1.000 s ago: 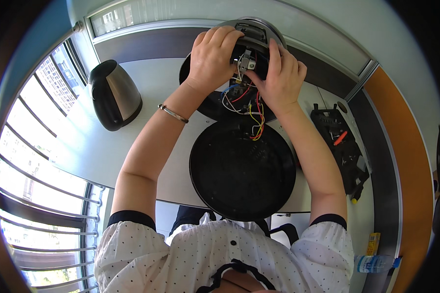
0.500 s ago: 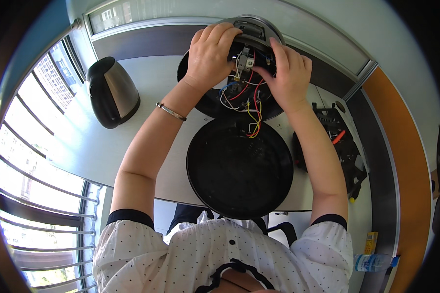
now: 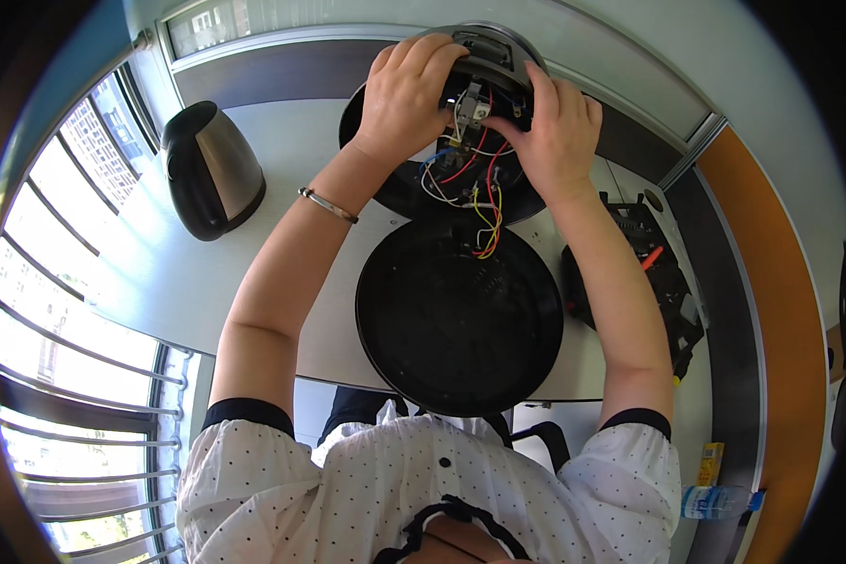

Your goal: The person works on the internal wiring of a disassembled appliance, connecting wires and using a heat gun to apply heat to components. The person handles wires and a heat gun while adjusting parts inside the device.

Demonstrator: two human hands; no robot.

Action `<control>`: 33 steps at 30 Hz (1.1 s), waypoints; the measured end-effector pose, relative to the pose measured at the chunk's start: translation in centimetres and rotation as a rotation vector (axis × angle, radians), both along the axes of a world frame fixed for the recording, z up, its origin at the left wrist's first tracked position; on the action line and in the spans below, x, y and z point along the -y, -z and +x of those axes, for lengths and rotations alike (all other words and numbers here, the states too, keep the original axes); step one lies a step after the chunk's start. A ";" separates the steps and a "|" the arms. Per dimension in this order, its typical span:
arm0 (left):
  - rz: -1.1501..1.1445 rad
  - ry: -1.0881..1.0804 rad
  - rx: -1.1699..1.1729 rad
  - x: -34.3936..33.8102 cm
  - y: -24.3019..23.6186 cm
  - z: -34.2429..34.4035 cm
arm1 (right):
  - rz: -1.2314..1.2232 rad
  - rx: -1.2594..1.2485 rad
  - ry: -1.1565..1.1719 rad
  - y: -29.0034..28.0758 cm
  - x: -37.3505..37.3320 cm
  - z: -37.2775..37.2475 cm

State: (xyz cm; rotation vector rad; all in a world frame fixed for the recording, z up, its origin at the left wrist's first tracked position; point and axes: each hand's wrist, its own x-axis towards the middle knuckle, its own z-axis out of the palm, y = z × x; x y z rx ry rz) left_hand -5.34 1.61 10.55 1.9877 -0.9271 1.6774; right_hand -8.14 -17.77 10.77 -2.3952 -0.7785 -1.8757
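Both my hands grip a dark curved appliance panel (image 3: 491,68) at the far side of the table. My left hand (image 3: 410,92) has its fingers wrapped over the left edge. On the other side, my right hand (image 3: 556,136) holds the right edge between thumb and fingers. A small metal-and-white switch-like part (image 3: 476,109) sits under the panel, between my thumbs. Red, yellow, white and blue wires (image 3: 495,211) run from there across the open black round shell (image 3: 395,199). They reach a shallow round black pan-shaped part (image 3: 456,324) lying nearer to me.
A steel and black electric kettle (image 3: 214,169) stands at the left, by the barred window. Under my right forearm lies an open black tool case (image 3: 637,221) with a red-handled tool (image 3: 651,258). A plastic bottle (image 3: 714,502) and a yellow box (image 3: 712,462) are at the lower right.
Both hands keep their grip on the panel, which has tilted slightly, with its top edge a little farther from me. The wires beneath have shifted slightly.
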 end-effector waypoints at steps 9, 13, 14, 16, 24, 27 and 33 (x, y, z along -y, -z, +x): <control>0.003 0.004 -0.025 -0.2 0.0 -0.2 | -0.021 -0.098 -0.182 -1.3 1.4 1.4; -0.003 0.011 -0.024 -0.3 -0.1 -0.4 | 0.034 -0.105 -0.181 -0.9 0.9 1.6; -0.004 0.009 -0.022 -0.3 0.0 -0.3 | 0.050 -0.107 -0.153 -0.7 0.7 1.6; -0.007 0.010 -0.028 -0.3 0.0 -0.4 | 0.072 -0.111 -0.095 -0.5 0.3 1.2; -0.007 0.042 0.018 -0.2 0.0 0.1 | 0.048 -0.035 0.026 -0.4 -1.0 0.3; -0.002 0.059 0.015 -0.3 0.0 0.2 | 0.038 0.018 0.019 -0.3 -1.0 0.4; -0.006 0.089 0.026 -0.3 -0.1 0.1 | 0.032 -0.046 0.000 -0.1 -0.6 0.4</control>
